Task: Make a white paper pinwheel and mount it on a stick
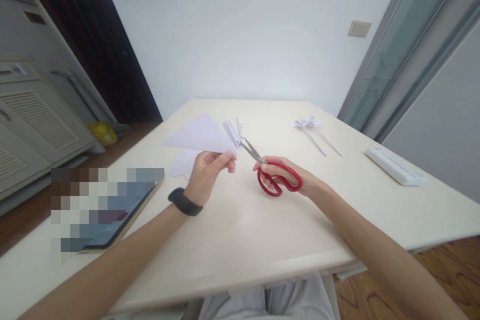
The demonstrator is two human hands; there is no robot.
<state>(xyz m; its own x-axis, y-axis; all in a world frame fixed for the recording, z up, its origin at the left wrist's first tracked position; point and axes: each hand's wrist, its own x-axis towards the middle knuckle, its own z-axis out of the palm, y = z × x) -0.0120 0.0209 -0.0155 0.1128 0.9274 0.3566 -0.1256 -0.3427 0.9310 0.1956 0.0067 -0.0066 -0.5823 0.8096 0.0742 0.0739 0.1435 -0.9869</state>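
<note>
My left hand, a black band on its wrist, pinches a folded white paper triangle and holds it above the cream table. The paper's right edge is cut into thin strips. My right hand grips red-handled scissors, fingers through the loops. The steel blades point up and left, their tips at the fringed edge of the paper. More white paper lies flat on the table under the held piece.
A tablet with a blurred screen lies at the left of the table. Two paper pinwheels on thin sticks lie at the far right. A white remote-like bar rests near the right edge. Cabinets stand at the left.
</note>
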